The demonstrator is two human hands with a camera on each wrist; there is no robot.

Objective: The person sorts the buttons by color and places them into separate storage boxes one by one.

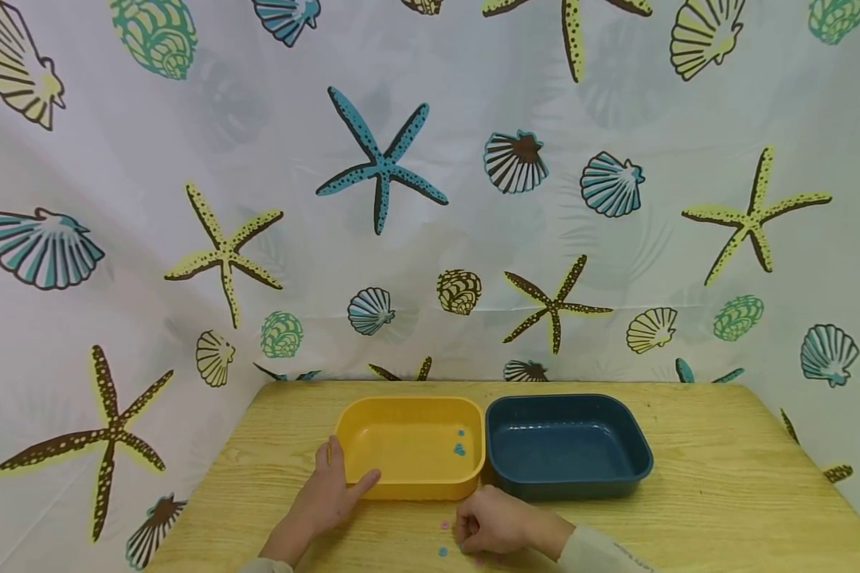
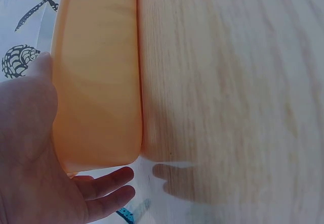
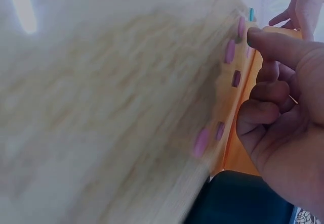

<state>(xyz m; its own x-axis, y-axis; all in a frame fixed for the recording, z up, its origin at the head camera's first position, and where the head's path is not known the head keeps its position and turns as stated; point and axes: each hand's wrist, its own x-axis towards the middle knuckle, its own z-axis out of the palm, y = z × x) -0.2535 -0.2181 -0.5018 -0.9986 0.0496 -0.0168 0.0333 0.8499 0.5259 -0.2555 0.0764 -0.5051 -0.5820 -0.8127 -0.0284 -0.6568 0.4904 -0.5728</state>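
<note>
A yellow plastic bin (image 1: 394, 446) stands on the table, with several small blue button-like pieces (image 1: 459, 450) on its floor. My left hand (image 1: 328, 493) rests at the bin's left front corner, fingers along the left end and thumb at the front rim. In front of the bins, my right hand (image 1: 498, 521) is low over the table, pinching a tiny blue piece (image 1: 462, 547) between thumb and index finger, mostly hidden. Its other fingers are curled in. Several pink pieces (image 3: 230, 51) lie near it in the right wrist view. A loose blue piece (image 1: 442, 551) lies to its left.
A dark blue bin (image 1: 566, 454) stands close against the yellow one on its right. Both are on a light wood-grain table (image 1: 724, 477). A white curtain (image 1: 430, 263) with starfish and shell prints hangs behind and along both sides.
</note>
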